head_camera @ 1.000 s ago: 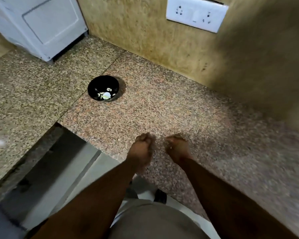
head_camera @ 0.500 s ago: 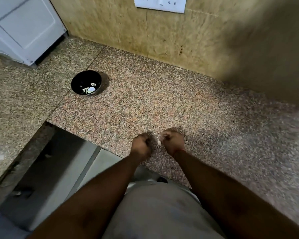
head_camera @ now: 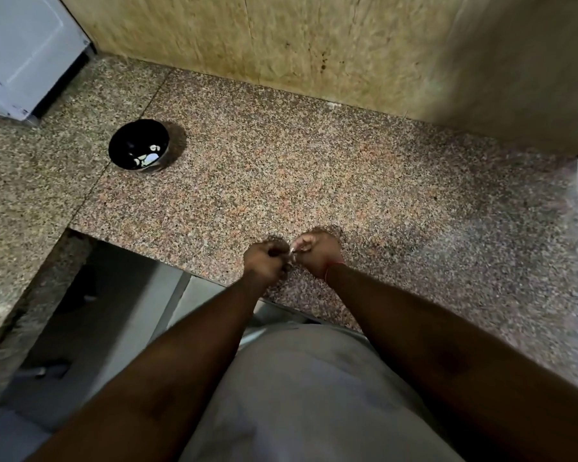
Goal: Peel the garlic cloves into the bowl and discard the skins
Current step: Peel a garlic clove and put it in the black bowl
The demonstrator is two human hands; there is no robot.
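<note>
A garlic clove (head_camera: pixel 292 254), seen only as a small pale sliver, sits between the person's two hands above the near edge of the tabletop (head_camera: pixel 314 168). The left hand (head_camera: pixel 264 261) has its fingers curled in tight, knuckles up, and pinches the clove from the left. The right hand (head_camera: pixel 317 251) is curled in the same way and pinches it from the right, its fingertips (head_camera: pixel 297 249) meeting those of the left hand at the clove. How much skin is on the clove cannot be told; it is too small and partly hidden by the fingers. A thin red thread (head_camera: pixel 334 264) circles the right wrist. Both bare forearms reach forward from the bottom of the view, on either side of the person's grey garment (head_camera: pixel 297 388).

To the left of the hands the speckled granite tabletop is cut back, and a grey floor (head_camera: pixel 114 311) shows below it. Farther off and well to the left, a small black bowl (head_camera: pixel 139 149) stands upright on the tabletop, well apart from the hands. Several pale peeled cloves (head_camera: pixel 149 157) lie in its bottom. Beyond the bowl, at the far left corner, stands a white appliance (head_camera: pixel 24 51). A mottled yellow-brown wall (head_camera: pixel 281 41) runs along the back edge of the tabletop.
</note>
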